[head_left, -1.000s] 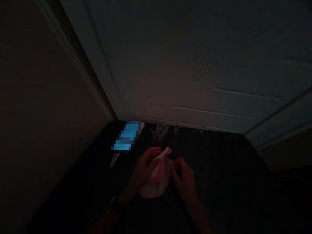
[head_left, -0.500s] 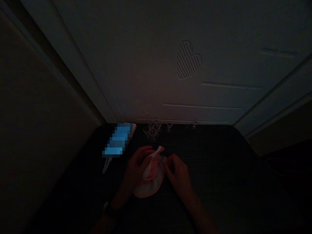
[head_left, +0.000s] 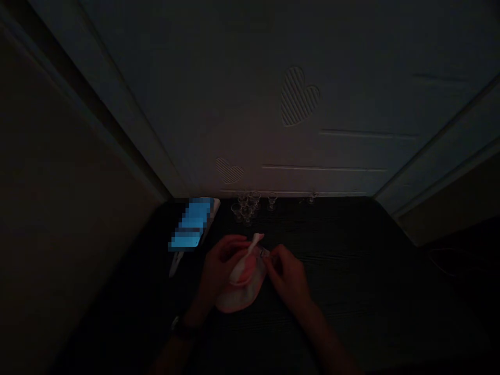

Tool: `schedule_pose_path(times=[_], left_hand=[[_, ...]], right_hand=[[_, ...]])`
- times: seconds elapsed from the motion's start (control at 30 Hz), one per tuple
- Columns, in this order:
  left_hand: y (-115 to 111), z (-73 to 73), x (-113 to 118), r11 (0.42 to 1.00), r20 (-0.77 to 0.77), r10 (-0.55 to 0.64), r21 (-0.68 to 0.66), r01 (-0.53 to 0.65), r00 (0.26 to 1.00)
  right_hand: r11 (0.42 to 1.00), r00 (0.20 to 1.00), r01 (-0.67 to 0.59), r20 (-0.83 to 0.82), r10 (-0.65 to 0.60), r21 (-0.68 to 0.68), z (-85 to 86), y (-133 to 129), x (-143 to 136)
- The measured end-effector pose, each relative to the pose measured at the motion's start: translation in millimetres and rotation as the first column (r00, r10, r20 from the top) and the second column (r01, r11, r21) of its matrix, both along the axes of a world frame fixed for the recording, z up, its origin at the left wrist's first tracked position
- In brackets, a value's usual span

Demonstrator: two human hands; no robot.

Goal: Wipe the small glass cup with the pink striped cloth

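- Shadow covers the plain wall [head_left: 50, 156] at the left of the frame.
- Left of centre, a lit screen [head_left: 192, 224], blurred out, leans on the dark tabletop [head_left: 351, 255], giving a bluish glow.
- Below centre, the left hand [head_left: 219, 265] curls its thumb and fingers around a pinkish cloth [head_left: 238, 299]; a dark wristband [head_left: 185, 329] circles that wrist.
- Just above centre-bottom, a cluster of small stemmed glasses [head_left: 247, 211] stands near the panel's foot.
- The cloth sits between the hands, its narrow tip pointing up. From where I stand, the step looks like fine work at its right edge.
- The right hand [head_left: 289, 276] seems to pinch a small pale piece [head_left: 264, 253] there, thumb against forefinger; too dim to tell what it is.
- I'd say the next move calls for a steady left hold and a light right fingertip touch.
- One glass [head_left: 272, 201] stands apart, another [head_left: 312, 198] farther right, by the pale panel [head_left: 359, 166] with its ridged heart [head_left: 299, 97].
- Far right, the room sinks into darkness, with a faint curved line I can't make out.
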State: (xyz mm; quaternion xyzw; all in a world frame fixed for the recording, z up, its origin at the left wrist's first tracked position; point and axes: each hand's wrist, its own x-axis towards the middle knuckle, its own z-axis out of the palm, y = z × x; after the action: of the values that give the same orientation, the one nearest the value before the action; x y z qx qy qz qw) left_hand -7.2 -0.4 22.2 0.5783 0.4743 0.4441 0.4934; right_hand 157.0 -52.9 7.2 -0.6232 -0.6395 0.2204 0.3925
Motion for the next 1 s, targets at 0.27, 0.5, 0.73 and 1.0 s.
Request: schedule_pose_path(times=[0.27, 0.5, 0.73, 1.0], left_hand=[[-1.9, 2.6, 2.2, 0.999, 0.015, -0.035, -0.015, 0.035, 0.999], [-1.4, -1.0, 0.1, 0.998, -0.002, -0.057, 0.0, 0.057, 0.998], [-2.9, 1.5, -0.2, 0.991, 0.015, -0.127, -0.042, 0.127, 0.992], [-3.6, 5.1, -0.2, 0.971, 0.078, -0.208, -0.101, 0.215, 0.975]], right_hand=[[1.0, 0.998, -0.001, -0.06, 0.001, -0.009, 1.4, 0.5, -0.8], [1.0, 0.99, 0.021, -0.138, -0.021, 0.001, 5.5, -1.0, -1.5], [0.999, 0.984, 0.001, -0.177, 0.006, 0.036, 7.1, -1.5, -0.9], [0.999, 0.983, -0.021, -0.183, 0.028, 0.044, 7.3, -2.6, -0.3]])
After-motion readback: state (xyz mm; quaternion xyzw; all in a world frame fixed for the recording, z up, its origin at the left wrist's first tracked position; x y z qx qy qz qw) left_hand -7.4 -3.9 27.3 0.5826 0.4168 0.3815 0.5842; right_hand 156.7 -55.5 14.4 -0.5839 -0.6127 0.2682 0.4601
